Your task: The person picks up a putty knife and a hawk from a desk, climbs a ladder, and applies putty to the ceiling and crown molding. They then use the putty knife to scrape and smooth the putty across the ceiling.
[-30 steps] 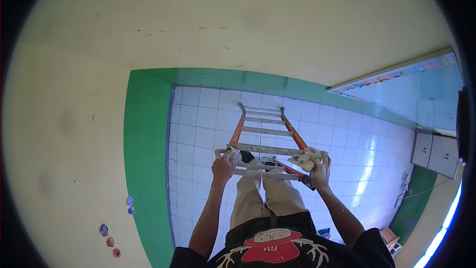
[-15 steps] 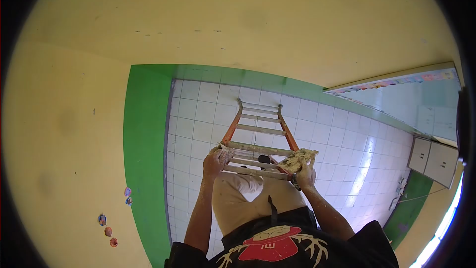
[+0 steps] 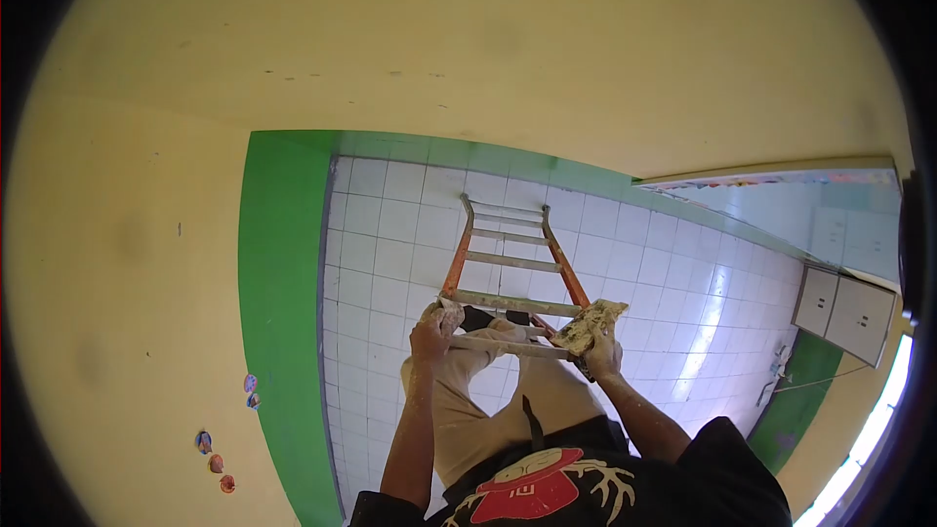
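An A-frame stepladder (image 3: 514, 262) with orange rails and pale metal rungs stands in front of me, seen from above. My left hand (image 3: 428, 335) is closed at the ladder's left rail, around a whitish, putty-smeared piece (image 3: 450, 312) whose kind I cannot make out. Whether those fingers also grip the rail is hidden. At the right rail, my right hand (image 3: 604, 352) is closed on the lower edge of a flat board (image 3: 591, 324) caked with pale putty. The board overlaps the top of that rail. My legs, in beige trousers (image 3: 468, 400), are close against the ladder.
White tiles cover the floor (image 3: 381, 254). A yellow wall (image 3: 439, 20) with a green lower band (image 3: 283, 312) rises ahead and at left, with small scrape marks. A framed board (image 3: 771, 205) hangs at right, near a pale cabinet (image 3: 844, 312). Small stickers (image 3: 216, 463) dot the left wall.
Both hands are slightly lower in view, each still holding its piece. One leg has bent and lifted toward the ladder's rungs. The view has shifted a little.
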The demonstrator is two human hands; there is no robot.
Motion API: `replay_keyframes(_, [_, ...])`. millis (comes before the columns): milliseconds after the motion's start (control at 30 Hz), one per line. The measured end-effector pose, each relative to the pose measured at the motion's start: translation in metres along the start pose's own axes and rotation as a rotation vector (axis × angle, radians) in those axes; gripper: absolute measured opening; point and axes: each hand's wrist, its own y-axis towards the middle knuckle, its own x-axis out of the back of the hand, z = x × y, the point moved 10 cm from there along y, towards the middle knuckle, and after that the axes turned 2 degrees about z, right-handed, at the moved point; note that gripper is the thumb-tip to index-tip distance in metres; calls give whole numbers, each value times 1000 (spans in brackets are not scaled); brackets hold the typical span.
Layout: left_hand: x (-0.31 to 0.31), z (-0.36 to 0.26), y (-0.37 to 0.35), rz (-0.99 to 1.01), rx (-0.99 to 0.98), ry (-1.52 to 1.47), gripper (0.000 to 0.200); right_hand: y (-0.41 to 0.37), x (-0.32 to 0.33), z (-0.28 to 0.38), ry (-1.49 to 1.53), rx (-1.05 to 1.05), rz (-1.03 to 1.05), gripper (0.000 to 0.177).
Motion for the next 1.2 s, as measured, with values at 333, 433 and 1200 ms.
replay_keyframes(333, [-34, 32, -9, 275, 306, 167, 26, -6, 5, -7, 45, -161, -21, 43])
replay_keyframes(433, [-28, 26, -11, 203, 258, 152, 26, 1, -1, -16, 53, -99, -90, 44])
replay_keyframes(1200, [-37, 30, -9, 212, 283, 136, 22, 14, -11, -26, -38, -171, 86, 36])
